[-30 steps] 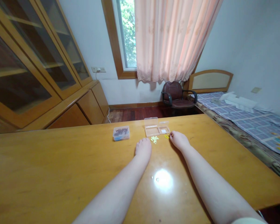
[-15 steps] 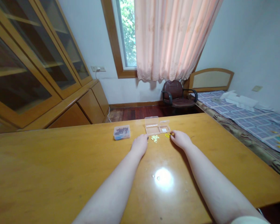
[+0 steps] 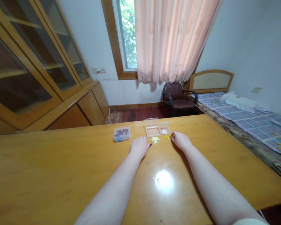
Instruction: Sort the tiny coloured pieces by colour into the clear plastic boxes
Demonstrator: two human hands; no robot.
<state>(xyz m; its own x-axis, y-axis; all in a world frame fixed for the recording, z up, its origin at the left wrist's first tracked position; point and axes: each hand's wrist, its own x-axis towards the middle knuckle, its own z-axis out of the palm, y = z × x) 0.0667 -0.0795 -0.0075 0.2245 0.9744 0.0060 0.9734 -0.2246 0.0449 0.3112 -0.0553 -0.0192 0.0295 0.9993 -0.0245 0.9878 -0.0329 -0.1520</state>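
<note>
My left hand (image 3: 140, 147) lies on the wooden table (image 3: 61, 162), its fingers stretched forward and its thumb out to the side, holding nothing visible. Just right of the thumb is a small loose pile of pale yellow-green pieces (image 3: 155, 140). My right hand (image 3: 181, 140) rests with curled fingers drawn together at the tips, close beside a little bundle of bright yellow strips or loops (image 3: 167, 137). Whatever is between those fingertips is too small to make out. Behind the pieces stand a clear plastic case (image 3: 152, 132) with its lid up and a smaller clear open box (image 3: 164, 130) holding something white.
Left of my left hand sits a lidded clear box (image 3: 122, 134) with dark and blue contents. Beyond the table are a brown armchair (image 3: 178, 97), a pink curtain (image 3: 170, 40) and a bed (image 3: 243, 115) along the right. A glass-fronted cabinet (image 3: 37, 53) fills the left.
My left hand has flattened, and its thumb now points out to the right. My right fingertips have drawn slightly away from the yellow strips, which look more bunched together.
</note>
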